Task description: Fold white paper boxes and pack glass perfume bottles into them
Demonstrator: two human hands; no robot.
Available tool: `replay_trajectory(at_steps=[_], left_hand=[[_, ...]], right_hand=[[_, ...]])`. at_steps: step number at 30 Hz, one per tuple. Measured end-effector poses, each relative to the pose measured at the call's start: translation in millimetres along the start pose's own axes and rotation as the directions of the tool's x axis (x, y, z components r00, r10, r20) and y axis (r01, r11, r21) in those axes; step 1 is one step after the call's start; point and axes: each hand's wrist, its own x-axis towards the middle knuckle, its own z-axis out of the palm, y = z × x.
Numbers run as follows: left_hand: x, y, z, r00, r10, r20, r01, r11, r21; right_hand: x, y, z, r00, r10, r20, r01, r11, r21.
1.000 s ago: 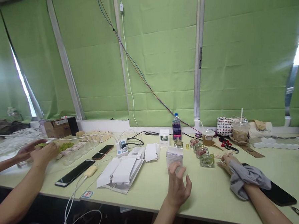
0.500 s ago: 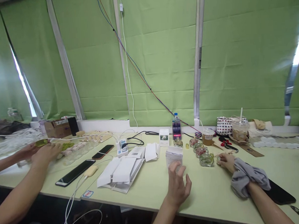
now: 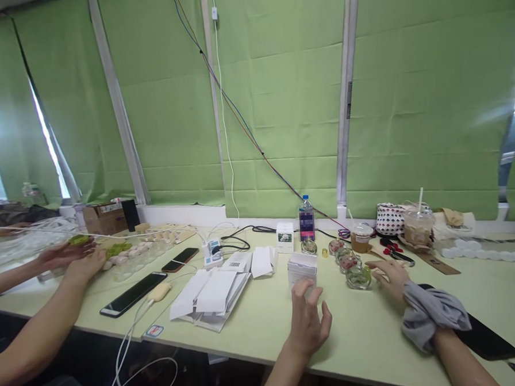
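Observation:
My left hand (image 3: 306,320) is at the near side of a small white box (image 3: 302,266) standing upright on the table. Its fingers are curled but apart, with the thumb spread away; whether the fingertips touch the box I cannot tell. To the right, my right hand (image 3: 391,278), with a grey scrunchie (image 3: 434,316) at the wrist, stretches its fingers to the edge of a clear glass jar with green contents (image 3: 358,277). Behind that jar stand similar glass jars with pinkish contents (image 3: 347,259). Contact with the green one is unclear.
Flattened white boxes (image 3: 215,293) and phones (image 3: 133,294) lie to the left. A water bottle (image 3: 306,219), a lidded drink cup (image 3: 361,237) and a larger cup (image 3: 417,225) stand behind. A black phone (image 3: 485,334) lies by my right forearm. Another person's hands (image 3: 77,257) work at far left.
My right hand's fingers have extended left toward the green jar. My left hand stays by the box. The view has shifted slightly, and the other person's hands have moved a little.

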Motion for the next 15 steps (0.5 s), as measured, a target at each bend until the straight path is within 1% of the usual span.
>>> replay_trajectory(at_steps=[4, 9, 12, 15], left_hand=[[-1.4, -0.7, 1.1, 1.0, -0.004, 0.0, 0.004, 1.0, -0.001], [-0.4, -1.5, 0.8, 1.0, -0.003, 0.004, 0.003, 1.0, 0.0], [-0.4, -1.5, -0.5, 1.0, -0.004, 0.006, 0.004, 1.0, 0.006], [-1.8, -1.0, -1.4, 1.0, -0.016, 0.016, 0.016, 1.0, 0.004]], right_hand=[[2.8, -13.9, 5.5, 0.999, -0.017, 0.042, 0.017, 1.0, 0.007], [11.8, -18.8, 8.3, 0.996, -0.007, 0.084, 0.005, 1.0, 0.024], [15.1, -18.3, 3.6, 0.997, -0.011, 0.077, 0.008, 0.999, 0.047], [17.7, -15.1, -5.9, 1.0, -0.005, 0.03, 0.002, 0.996, 0.086]])
